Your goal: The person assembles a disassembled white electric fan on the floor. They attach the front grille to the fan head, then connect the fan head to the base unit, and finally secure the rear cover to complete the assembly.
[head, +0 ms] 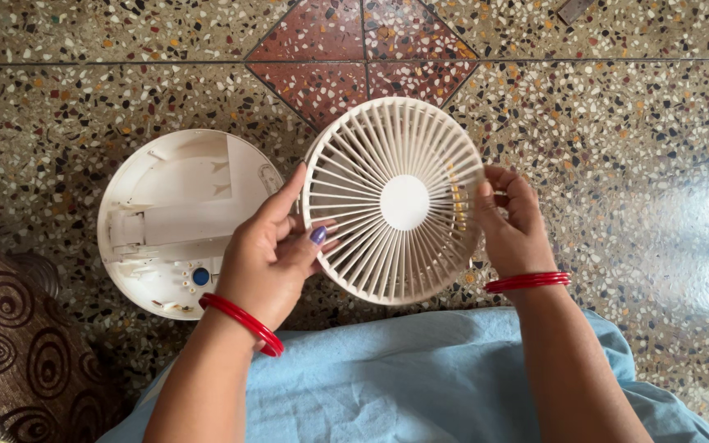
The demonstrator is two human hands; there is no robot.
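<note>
A round white fan grille (394,201) is gripped at nine o'clock by the left hand (268,250) and at three o'clock by the right hand (512,226); a white fan base (170,221) lies at its nine o'clock.

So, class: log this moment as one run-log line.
left hand: holds fan grille | right hand: holds grille's other edge | fan base: on floor

A round fan grille (394,201) is held above the floor (650,164) between the left hand (268,254) and the right hand (514,226). Just left of it, a round fan base (176,221) lies on the floor, partly behind the left hand. A patterned cushion (18,344) sits at the far left.
</note>
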